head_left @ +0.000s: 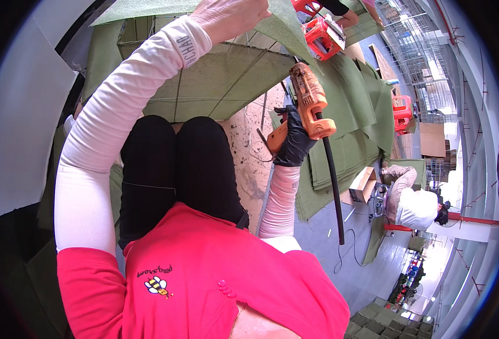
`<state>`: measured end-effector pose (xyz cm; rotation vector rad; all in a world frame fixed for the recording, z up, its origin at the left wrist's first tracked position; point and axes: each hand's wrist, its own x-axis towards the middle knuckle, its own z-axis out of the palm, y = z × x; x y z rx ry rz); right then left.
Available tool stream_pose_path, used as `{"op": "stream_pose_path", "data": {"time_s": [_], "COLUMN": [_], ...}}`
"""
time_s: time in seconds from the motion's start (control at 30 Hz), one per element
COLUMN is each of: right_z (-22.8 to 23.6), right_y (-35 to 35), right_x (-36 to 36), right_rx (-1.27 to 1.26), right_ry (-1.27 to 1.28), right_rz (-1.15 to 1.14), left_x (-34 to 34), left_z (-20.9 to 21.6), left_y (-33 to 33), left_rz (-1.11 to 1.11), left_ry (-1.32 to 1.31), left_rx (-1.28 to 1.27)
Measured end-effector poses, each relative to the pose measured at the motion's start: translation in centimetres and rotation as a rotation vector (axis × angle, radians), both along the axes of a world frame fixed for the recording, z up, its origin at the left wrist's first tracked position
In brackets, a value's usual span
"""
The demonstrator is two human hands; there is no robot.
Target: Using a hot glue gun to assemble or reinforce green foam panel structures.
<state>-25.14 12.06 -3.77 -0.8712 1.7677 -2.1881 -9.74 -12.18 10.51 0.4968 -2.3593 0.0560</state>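
Observation:
My right hand (295,138), in a black glove, grips the handle of an orange hot glue gun (310,93) whose body is stained brown. The gun's nozzle points up at the green panel's edge, and a long black glue stick (333,186) sticks out of its rear. At the top, my bare left hand (229,18) is closed on a loose green fabric sheet (284,29); part of its fingers is cut off by the picture's edge. Below that sheet stands a box-shaped wire frame covered in green fabric (204,85), just beyond my knees.
Green fabric sheets (345,152) lie piled to the right. Red plastic stools (323,38) stand beyond. A person in a white top (416,209) bends near an open cardboard box (363,183); another person's arm (348,18) shows at the top. A thin cable (345,257) lies on the floor.

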Motion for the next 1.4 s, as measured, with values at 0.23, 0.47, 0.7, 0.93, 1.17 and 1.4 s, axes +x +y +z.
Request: {"op": "stream_pose_path", "data": {"time_s": [0.23,0.47,0.7,0.93,1.17,1.4], "right_z": [-0.2,0.0,-0.3,-0.2,-0.2,0.9], "right_y": [0.1,0.2,0.1,0.8,0.0,0.5], "right_x": [-0.2,-0.1,-0.4,0.6,1.4,1.1], "right_rx": [0.006,-0.025,0.011,0.055,0.045,0.054], "right_ry": [0.028,-0.010,0.006,0.016,0.061,-0.008], "right_rz": [0.000,0.045,-0.002,0.051,-0.007,0.051], "left_x": [-0.1,-0.4,-0.7,-1.3,-0.7,-1.0], "left_z": [0.3,0.3,0.3,1.5,1.0,1.2], "left_y": [0.0,0.1,0.1,0.7,0.2,0.8], "left_rz": [0.031,0.028,0.011,0.032,0.015,0.037], "left_ry": [-0.006,-0.013,-0.004,-0.030,-0.018,-0.023], "left_rx": [0.022,0.032,-0.005,-0.013,-0.032,0.033]}}
